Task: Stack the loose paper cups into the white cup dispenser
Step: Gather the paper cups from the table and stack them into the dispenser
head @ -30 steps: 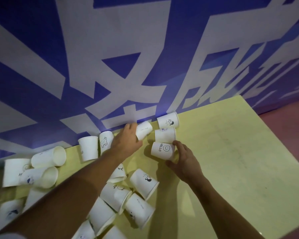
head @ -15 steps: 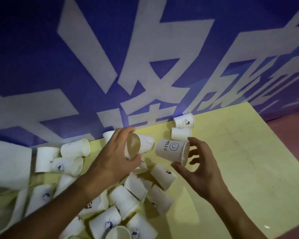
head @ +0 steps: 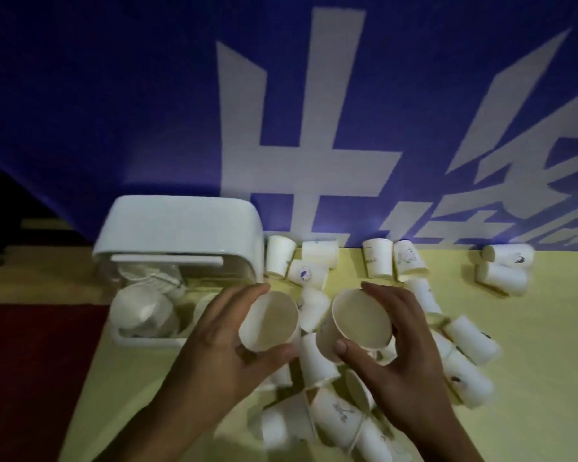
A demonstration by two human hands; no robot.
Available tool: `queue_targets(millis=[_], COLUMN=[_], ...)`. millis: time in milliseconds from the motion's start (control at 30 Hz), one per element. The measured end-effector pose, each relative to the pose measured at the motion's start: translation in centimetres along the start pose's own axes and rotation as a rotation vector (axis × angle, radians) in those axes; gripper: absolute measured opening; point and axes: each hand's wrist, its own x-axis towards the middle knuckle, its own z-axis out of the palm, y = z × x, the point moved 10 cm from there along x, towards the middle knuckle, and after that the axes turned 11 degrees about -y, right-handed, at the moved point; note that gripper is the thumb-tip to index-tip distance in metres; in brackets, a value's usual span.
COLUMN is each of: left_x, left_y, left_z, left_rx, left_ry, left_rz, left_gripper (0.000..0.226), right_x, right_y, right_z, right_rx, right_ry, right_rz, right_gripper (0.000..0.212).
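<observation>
left hand — fingers and thumb curled round a paper cup, mouth facing the camera, frame centre | right hand — grips a second cup just beside it, not touching | white cup dispenser left of centre, against blue banner; seems to hold cups, blurred | loose cups strewn over yellow table, centre to lower right

Table: pale yellow-green top, matte, running from the near edge back to the wall.
Banner: deep blue backdrop with large white characters, hanging upright behind the table's far edge.
Floor: dark red surface at the lower left, beside the table.
Far left: dark, unlit area; details cannot be made out.
</observation>
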Motion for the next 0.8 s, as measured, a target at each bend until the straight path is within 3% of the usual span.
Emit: queue_targets(millis=[367,800], left_x=[-5.0,-1.8], left_y=[-10.1,-12.6], left_z=[-4.9,-3.8], left_rx=[0.017,-0.008], left_ry=[0.138,0.150], left_rz=[-0.130,-0.172], left_gripper=[0.075,0.074], right_x=[1.3,2.9], right_y=[-1.2,-0.7], right_z=[12.9,14.4], right_rx=[0.022,-0.026], right_ry=[-0.077,-0.067], right_rz=[0.020,-0.004], right_gripper=[0.067,0.066])
